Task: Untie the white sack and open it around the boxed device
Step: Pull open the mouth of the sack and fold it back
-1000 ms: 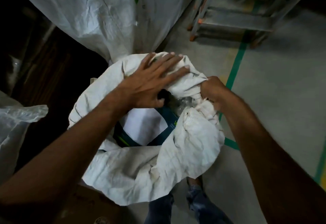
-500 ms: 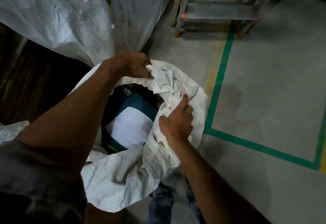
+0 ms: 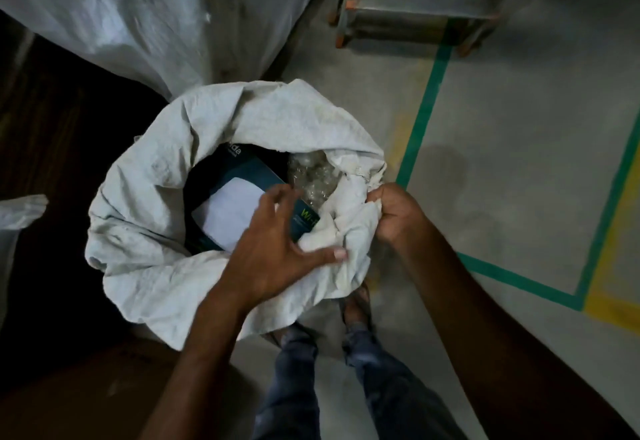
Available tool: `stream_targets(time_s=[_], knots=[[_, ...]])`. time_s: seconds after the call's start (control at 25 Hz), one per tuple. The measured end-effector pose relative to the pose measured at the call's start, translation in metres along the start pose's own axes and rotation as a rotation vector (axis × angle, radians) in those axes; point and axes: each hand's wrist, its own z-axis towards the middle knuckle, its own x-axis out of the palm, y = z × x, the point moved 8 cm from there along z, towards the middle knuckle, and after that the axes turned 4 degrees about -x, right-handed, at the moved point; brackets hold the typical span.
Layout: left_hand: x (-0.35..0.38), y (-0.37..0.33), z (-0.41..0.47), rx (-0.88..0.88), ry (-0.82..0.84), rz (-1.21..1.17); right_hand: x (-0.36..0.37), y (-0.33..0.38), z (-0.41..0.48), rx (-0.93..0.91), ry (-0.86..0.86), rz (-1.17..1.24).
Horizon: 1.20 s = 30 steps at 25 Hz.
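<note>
The white sack (image 3: 145,204) stands on the floor with its mouth open and its rim rolled outward. Inside lies the boxed device (image 3: 249,173), a dark teal box with a white label; clear bubble wrap (image 3: 313,176) fills the gap to its right. My left hand (image 3: 273,252) hovers over the near rim with fingers spread, its thumb resting on a bunched fold of cloth. My right hand (image 3: 394,211) is closed on the crumpled right edge of the sack. The lower part of the box is hidden by cloth and my left hand.
A large white woven bag (image 3: 138,13) stands just behind the sack. A metal rack (image 3: 412,6) with orange-tipped feet is at the back right. Green tape lines (image 3: 422,117) mark the concrete floor. My legs and sandalled feet (image 3: 353,311) are right under the sack. A brown carton (image 3: 86,391) sits at lower left.
My left hand came off the far rim and moved to the near rim. My right hand shifted outward to grip the sack's right edge, and bubble wrap beside the box came into sight.
</note>
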Motion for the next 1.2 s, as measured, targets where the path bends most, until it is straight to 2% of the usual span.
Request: stream_targets(time_s=[0.08,0.16,0.2,0.24,0.28,0.32,0.36,0.4,0.44,0.48,0.52,0.56,0.64,0.68,0.76,0.84,0.92,1.0,1.04,1.08,1.12,1.2], knots=[[0.027,0.008,-0.021,-0.010,0.052,0.197,0.006,0.005,-0.012,-0.020,-0.027,-0.158],[0.044,0.002,-0.037,0.059,-0.134,0.484,-0.004,0.012,-0.032,-0.158,-0.181,-0.451],[0.051,-0.001,-0.046,0.070,-0.209,0.571,-0.014,0.031,-0.053,-0.411,-0.331,-0.661],[0.057,-0.003,-0.054,0.091,-0.278,0.614,-0.005,0.051,-0.080,-0.760,-0.337,-0.899],[0.063,-0.008,-0.062,0.140,-0.366,0.638,0.017,0.058,-0.112,-1.083,-0.215,-1.108],[0.067,-0.015,-0.072,0.206,-0.465,0.653,0.040,0.051,-0.139,-1.276,0.026,-1.264],[0.072,-0.021,-0.084,0.263,-0.556,0.659,0.057,0.033,-0.145,-1.293,0.307,-1.465],[0.076,-0.026,-0.097,0.299,-0.637,0.648,0.067,0.009,-0.141,-1.195,0.505,-1.788],[0.080,-0.029,-0.105,0.300,-0.699,0.628,0.065,-0.012,-0.127,-1.047,0.592,-2.144],[0.081,-0.026,-0.111,0.256,-0.746,0.593,0.061,-0.024,-0.111,-0.955,0.597,-2.392],[0.078,-0.019,-0.115,0.189,-0.768,0.521,0.061,-0.029,-0.103,-0.943,0.570,-2.524],[0.074,-0.010,-0.116,0.123,-0.743,0.414,0.063,-0.031,-0.100,-1.020,0.522,-2.562],[0.072,0.012,-0.116,0.072,-0.605,0.273,0.061,-0.025,-0.102,-1.315,0.398,-2.410],[0.074,0.021,-0.117,0.074,-0.548,0.330,0.054,-0.019,-0.105,-1.469,0.308,-2.240],[0.071,0.040,-0.115,0.036,-0.537,0.534,0.034,-0.011,-0.122,-1.734,0.074,-1.913],[0.066,0.061,-0.112,-0.009,-0.605,0.651,0.018,-0.029,-0.134,-1.838,-0.058,-1.790],[0.060,0.070,-0.112,0.060,-0.751,0.677,0.016,-0.064,-0.137,-1.772,0.078,-1.890],[0.059,0.073,-0.116,0.185,-0.885,0.661,0.015,-0.098,-0.126,-1.454,0.377,-2.072],[0.061,0.073,-0.121,0.241,-0.945,0.660,0.015,-0.105,-0.122,-1.266,0.464,-2.103],[0.065,0.071,-0.126,0.285,-0.999,0.664,0.017,-0.105,-0.118,-1.119,0.496,-2.061],[0.071,0.072,-0.132,0.310,-1.052,0.667,0.022,-0.100,-0.113,-1.074,0.488,-1.968],[0.077,0.077,-0.139,0.294,-1.160,0.645,0.039,-0.090,-0.102,-1.107,0.473,-1.836]])
